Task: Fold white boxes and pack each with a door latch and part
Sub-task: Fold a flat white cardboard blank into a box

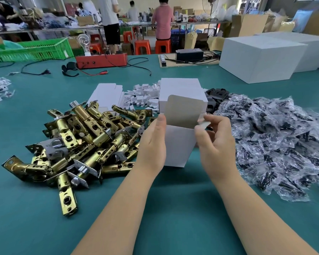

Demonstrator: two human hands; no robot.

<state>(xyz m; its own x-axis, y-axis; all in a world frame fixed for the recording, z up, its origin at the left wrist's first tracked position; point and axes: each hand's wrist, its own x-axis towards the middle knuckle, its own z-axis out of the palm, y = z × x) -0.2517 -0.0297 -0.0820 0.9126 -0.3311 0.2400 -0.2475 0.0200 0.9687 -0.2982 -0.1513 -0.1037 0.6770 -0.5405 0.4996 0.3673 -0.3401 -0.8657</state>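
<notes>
Two bare hands hold one small white cardboard box upright over the teal worktop, centre frame. Left hand grips the box's left side, thumb up near the top edge, fingers wrapped behind and out of sight. Right hand is at the right top corner, fingers curled, pinching a small side flap. Box's grey-lined top flap stands up, top open; what is inside cannot be seen.

Left of the box: a heap of brass-coloured metal door latches with silver faceplates, touching or nearly touching the left hand. Right: a big pile of small clear plastic bags with black parts, just beside the right hand. Behind the box: a stack of flat white box blanks, a pile of small white card inserts, some black plates, and a taller white box stack.

Far side of worktop: red tester box with a clear bulb, black cables, green plastic crate, large white cartons. People stand at benches in the background.
</notes>
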